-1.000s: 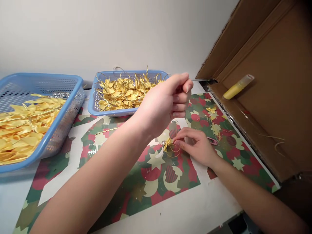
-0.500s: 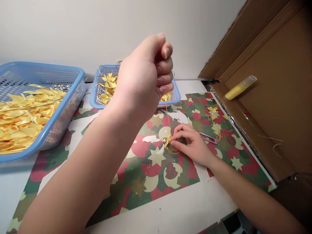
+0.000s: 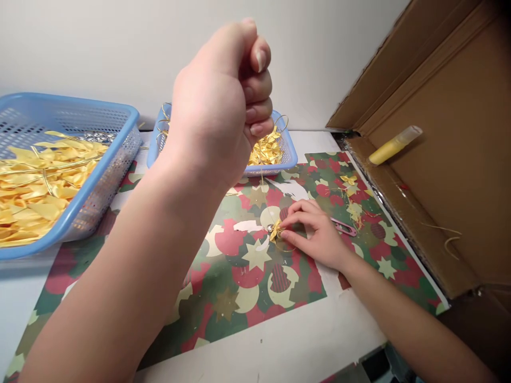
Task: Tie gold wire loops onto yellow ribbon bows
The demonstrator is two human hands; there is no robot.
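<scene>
My left hand (image 3: 223, 90) is raised high with its fingers curled closed; a thin thread runs from below it down to the yellow ribbon bow (image 3: 275, 231). That bow, with a small silver bell (image 3: 270, 227) at its left side, is pinched between the thumb and fingers of my right hand (image 3: 311, 231), low over the patterned paper. A loop of gold cord hangs by the bow. Behind my right hand lies a pair of pink-handled snips (image 3: 344, 227), partly covered.
A large blue basket (image 3: 85, 205) of yellow ribbons stands at left, a smaller blue basket (image 3: 293, 151) behind my left hand. Cardboard (image 3: 451, 133) walls the right side, with a yellow tube (image 3: 389, 151) on it. Yellow scraps (image 3: 353, 207) lie on the patterned paper (image 3: 239, 276).
My left hand has risen and moved to the left, uncovering more of the smaller basket. My right hand and the bow have stayed almost in place.
</scene>
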